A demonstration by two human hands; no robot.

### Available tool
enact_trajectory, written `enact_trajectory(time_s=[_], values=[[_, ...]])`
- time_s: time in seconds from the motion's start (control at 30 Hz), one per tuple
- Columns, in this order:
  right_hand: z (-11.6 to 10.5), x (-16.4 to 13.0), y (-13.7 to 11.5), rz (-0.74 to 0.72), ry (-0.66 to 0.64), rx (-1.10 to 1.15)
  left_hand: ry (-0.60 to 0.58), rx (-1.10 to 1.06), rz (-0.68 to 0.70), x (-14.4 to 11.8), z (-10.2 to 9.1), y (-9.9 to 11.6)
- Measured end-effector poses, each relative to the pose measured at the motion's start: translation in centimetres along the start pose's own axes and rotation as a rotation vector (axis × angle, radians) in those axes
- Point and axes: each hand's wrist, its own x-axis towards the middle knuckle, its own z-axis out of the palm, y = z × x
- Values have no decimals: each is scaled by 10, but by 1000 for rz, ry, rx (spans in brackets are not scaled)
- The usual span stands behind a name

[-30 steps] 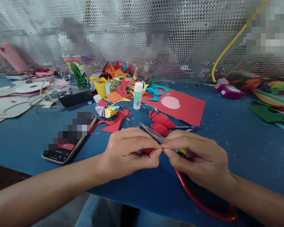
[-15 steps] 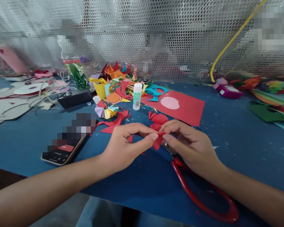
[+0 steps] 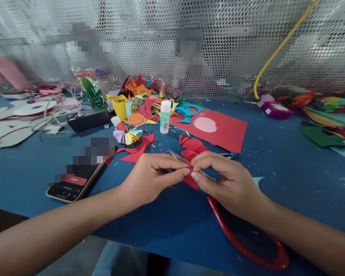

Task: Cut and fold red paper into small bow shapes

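Note:
Between my two hands is a small piece of red paper, pinched by the fingertips of both. My left hand grips it from the left with thumb and forefinger closed. From the other side, the thumb and fingers of my right hand press on the paper's upper edge. Red-handled scissors lie on the table under my right hand, which hides their middle; their blades point away to the left. Just beyond the hands are several cut red paper pieces.
A glue stick stands upright behind the hands, beside a heap of coloured paper scraps. Red card with a pink paper shape lies right of it. A phone, black box and green-labelled bottle are leftward.
The red paper piece has turned in my fingers, its lower part now slanting down to the right. Both hands stay close together, and the scissor blades show more behind them.

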Motion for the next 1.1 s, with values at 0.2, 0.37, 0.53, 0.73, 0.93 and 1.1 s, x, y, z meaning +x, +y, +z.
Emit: enact_trajectory(time_s=[0.2, 0.37, 0.53, 0.73, 0.93, 1.1], values=[[-1, 0, 0, -12, 8, -8, 9, -86, -82, 1, -2, 2], [-1, 1, 3, -1, 43, -36, 65, -79, -114, -1, -2, 2], [-2, 0, 3, -5, 52, -49, 30, -129, -192, -1, -2, 3], [-1, 0, 3, -44, 39, -88, 58, -93, -151, -2, -2, 3], [-1, -2, 4, -79, 14, -121, 50, -107, -165, -2, -3, 6], [-3, 0, 2, -127, -33, -137, 18, -50, -190, -3, -3, 5]])
